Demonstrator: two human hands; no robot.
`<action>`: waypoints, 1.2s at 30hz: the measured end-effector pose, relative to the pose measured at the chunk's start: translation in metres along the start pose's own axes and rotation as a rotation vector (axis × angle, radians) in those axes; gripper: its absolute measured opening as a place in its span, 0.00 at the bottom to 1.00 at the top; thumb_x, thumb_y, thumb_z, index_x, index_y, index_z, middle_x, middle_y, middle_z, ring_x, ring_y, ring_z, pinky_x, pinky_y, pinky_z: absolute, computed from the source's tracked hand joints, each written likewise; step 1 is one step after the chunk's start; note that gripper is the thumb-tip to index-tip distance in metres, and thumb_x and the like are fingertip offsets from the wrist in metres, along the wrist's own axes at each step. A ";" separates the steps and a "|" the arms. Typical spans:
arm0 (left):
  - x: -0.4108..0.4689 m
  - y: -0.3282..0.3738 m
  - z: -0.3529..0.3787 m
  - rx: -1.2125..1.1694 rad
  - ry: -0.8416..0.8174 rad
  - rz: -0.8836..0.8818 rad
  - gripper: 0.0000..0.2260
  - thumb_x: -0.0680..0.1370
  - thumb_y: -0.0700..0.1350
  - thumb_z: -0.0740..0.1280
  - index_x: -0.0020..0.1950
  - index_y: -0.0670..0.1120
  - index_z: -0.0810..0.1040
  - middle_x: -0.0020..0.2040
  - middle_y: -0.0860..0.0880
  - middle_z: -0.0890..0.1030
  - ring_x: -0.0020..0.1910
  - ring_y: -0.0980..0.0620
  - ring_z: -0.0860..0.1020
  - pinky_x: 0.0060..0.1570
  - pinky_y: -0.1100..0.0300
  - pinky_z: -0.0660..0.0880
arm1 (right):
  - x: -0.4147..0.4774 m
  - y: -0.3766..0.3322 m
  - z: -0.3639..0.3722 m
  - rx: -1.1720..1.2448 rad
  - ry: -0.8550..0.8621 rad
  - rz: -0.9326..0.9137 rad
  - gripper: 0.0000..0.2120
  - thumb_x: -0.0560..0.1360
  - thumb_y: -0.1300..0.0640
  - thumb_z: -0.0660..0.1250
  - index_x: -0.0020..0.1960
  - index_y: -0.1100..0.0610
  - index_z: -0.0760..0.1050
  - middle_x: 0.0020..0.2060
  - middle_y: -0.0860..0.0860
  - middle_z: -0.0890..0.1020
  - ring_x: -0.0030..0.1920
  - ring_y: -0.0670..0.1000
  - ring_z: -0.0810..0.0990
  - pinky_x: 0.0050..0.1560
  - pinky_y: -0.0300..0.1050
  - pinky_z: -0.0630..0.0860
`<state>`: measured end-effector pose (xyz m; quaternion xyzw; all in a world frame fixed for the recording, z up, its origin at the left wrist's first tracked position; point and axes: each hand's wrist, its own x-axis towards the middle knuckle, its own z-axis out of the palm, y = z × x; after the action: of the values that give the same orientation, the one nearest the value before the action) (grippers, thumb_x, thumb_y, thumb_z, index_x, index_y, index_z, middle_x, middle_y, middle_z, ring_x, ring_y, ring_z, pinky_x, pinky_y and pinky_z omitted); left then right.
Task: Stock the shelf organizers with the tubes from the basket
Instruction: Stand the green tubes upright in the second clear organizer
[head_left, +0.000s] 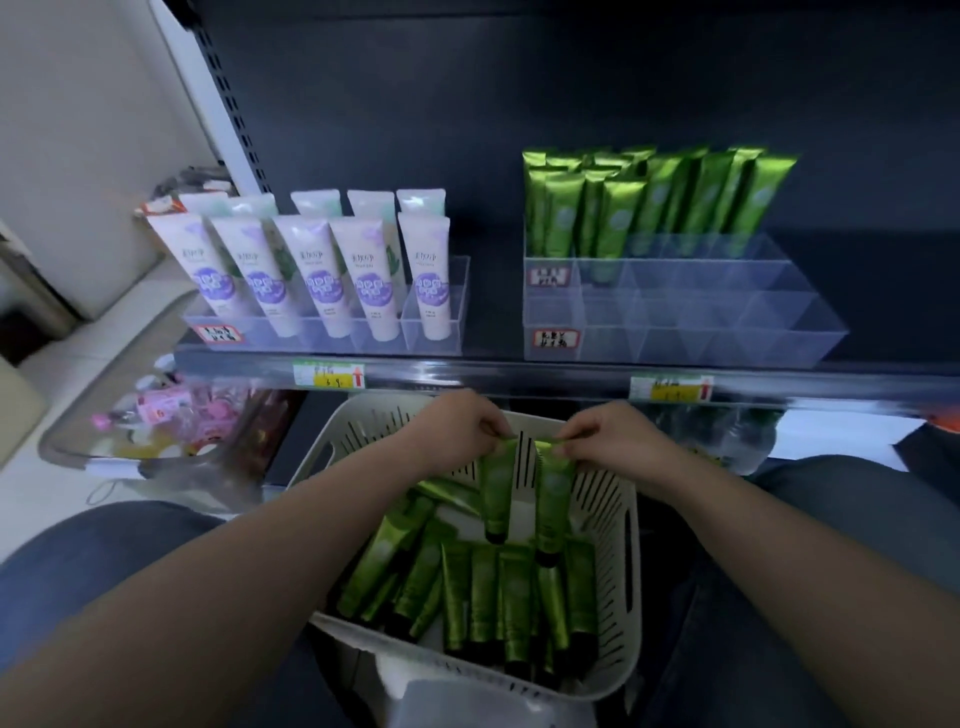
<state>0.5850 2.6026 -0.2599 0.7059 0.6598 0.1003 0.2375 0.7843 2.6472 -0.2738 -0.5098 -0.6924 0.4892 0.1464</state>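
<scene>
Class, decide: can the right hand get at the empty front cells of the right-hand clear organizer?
Probably yes. The right hand pinches a green tube above the basket, just below the shelf; the front cells of the organizer stand open-topped and empty, nothing before them.

Tube ends and labels being obscured
The end of the left-held tube is being covered by the left hand, that of the right-held tube by the right hand; the shelved green tubes are being veiled at the base by the clear organizer; writing on its label and the price tags is being blurred beyond reading
</scene>
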 end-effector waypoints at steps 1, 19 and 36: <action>0.000 0.006 -0.005 0.014 0.014 0.009 0.10 0.74 0.42 0.68 0.54 0.48 0.82 0.51 0.52 0.82 0.49 0.57 0.76 0.49 0.67 0.68 | -0.003 -0.005 -0.006 0.013 0.004 -0.016 0.04 0.70 0.62 0.73 0.43 0.55 0.82 0.40 0.52 0.84 0.44 0.51 0.82 0.46 0.45 0.81; 0.047 0.123 -0.093 0.079 0.318 0.183 0.10 0.77 0.40 0.63 0.55 0.47 0.81 0.53 0.50 0.82 0.53 0.53 0.78 0.46 0.69 0.67 | -0.023 -0.077 -0.127 0.226 0.228 -0.248 0.06 0.73 0.63 0.69 0.39 0.55 0.79 0.37 0.51 0.80 0.41 0.47 0.78 0.46 0.42 0.78; 0.139 0.191 -0.141 0.142 0.452 0.260 0.12 0.78 0.41 0.60 0.59 0.47 0.78 0.57 0.47 0.80 0.56 0.48 0.77 0.49 0.65 0.69 | 0.021 -0.105 -0.219 0.151 0.392 -0.362 0.07 0.72 0.67 0.67 0.37 0.58 0.79 0.36 0.54 0.79 0.40 0.53 0.74 0.42 0.46 0.72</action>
<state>0.7051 2.7645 -0.0725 0.7593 0.6052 0.2384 0.0195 0.8699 2.7805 -0.0884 -0.4503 -0.6924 0.3973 0.4000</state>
